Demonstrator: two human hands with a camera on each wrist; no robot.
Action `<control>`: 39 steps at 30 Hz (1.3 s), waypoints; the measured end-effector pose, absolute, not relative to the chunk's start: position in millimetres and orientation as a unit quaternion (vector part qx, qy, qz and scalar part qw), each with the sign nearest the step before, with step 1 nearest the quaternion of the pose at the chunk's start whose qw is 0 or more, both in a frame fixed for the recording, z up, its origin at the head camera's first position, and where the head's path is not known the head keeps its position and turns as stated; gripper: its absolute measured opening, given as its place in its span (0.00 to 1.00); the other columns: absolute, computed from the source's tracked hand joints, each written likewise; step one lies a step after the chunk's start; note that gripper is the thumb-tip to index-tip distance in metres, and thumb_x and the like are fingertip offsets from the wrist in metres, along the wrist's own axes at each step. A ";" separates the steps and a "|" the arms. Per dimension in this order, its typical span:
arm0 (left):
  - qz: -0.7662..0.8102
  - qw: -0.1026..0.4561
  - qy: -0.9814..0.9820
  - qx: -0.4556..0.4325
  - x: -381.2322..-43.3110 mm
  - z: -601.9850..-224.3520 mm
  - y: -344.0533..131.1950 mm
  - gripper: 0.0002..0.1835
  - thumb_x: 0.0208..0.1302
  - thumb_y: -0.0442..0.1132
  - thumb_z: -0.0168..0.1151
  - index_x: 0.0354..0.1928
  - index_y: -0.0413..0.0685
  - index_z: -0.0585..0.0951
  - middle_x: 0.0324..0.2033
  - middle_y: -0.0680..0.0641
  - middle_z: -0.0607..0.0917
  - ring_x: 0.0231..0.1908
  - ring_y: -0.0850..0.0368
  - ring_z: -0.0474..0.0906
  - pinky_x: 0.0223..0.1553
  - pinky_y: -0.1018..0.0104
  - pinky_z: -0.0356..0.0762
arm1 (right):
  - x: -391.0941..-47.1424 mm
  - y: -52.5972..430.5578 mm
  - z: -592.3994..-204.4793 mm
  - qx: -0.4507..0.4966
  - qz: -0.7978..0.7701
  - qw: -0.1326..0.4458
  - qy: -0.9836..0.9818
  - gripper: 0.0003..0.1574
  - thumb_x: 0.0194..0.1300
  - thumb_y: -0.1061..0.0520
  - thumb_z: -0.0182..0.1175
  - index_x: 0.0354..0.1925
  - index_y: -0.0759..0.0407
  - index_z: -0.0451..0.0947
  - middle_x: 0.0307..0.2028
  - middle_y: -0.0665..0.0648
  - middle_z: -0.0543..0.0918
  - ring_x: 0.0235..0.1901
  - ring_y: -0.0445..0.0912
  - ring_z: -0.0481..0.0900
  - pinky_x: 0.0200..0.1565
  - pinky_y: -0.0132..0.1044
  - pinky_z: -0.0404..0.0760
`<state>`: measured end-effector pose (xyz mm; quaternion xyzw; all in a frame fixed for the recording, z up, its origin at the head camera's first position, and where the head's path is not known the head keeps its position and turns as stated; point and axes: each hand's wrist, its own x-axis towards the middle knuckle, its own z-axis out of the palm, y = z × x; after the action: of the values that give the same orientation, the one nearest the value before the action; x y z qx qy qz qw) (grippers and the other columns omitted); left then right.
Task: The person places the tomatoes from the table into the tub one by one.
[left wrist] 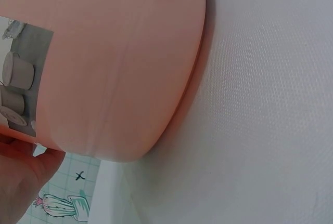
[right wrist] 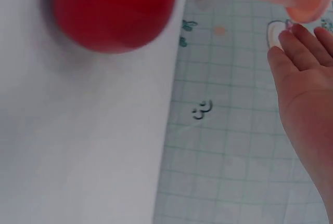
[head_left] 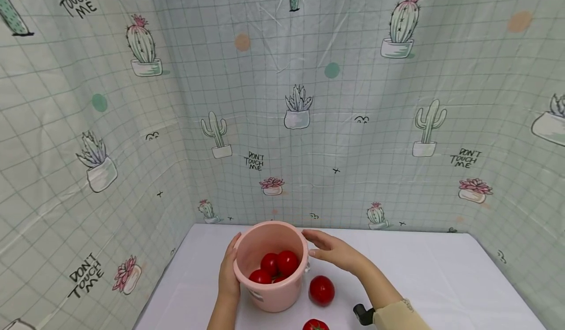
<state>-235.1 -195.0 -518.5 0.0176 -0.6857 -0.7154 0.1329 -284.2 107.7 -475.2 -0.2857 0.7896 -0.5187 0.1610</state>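
Observation:
A pink bucket [head_left: 282,298] stands on the white table with several red tomatoes [head_left: 288,263] inside. My left hand [head_left: 228,278] holds its left side near the rim; in the left wrist view its fingers and thumb meet the wall beside a picture label [left wrist: 23,76]. On the bucket's other side is my right hand [head_left: 337,254], fingers extended toward the rim and nothing held. Whether the fingertips touch the rim, I cannot tell. A loose tomato [head_left: 321,291] lies right of the bucket, large in the right wrist view. Nearer, another tomato [head_left: 316,325] is partly cut off by the frame.
A white cloth covers the table [head_left: 428,276]. Behind and to both sides hangs a gridded curtain [head_left: 331,183] printed with cacti. A small black device [head_left: 364,314] sits at the right wrist, by the beige sleeve [head_left: 399,315].

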 end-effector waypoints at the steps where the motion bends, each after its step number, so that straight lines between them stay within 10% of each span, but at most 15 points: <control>1: -0.715 0.133 -0.686 0.018 -235.0 -518.5 -195.1 0.26 0.78 0.52 0.31 0.73 0.63 0.65 0.74 0.50 0.64 0.76 0.52 0.54 0.75 0.43 0.51 | -282.7 109.1 -479.9 -0.284 -0.521 0.163 0.788 0.38 0.72 0.45 0.56 0.74 0.52 0.59 0.74 0.59 0.63 0.75 0.61 0.56 0.68 0.61 0.66; 39: -0.696 0.139 -0.704 0.024 -234.5 -520.2 -194.7 0.26 0.78 0.55 0.32 0.72 0.66 0.66 0.74 0.51 0.65 0.76 0.51 0.55 0.74 0.41 0.54 | -264.5 118.4 -557.8 -0.239 -0.469 0.201 0.826 0.44 0.58 0.44 0.68 0.70 0.47 0.66 0.64 0.55 0.76 0.63 0.57 0.70 0.61 0.62 0.74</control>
<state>-234.5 -194.7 -520.2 0.0236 -0.7038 -0.6963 0.1390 -264.5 118.4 -557.8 -0.2390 0.8258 -0.4695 0.2013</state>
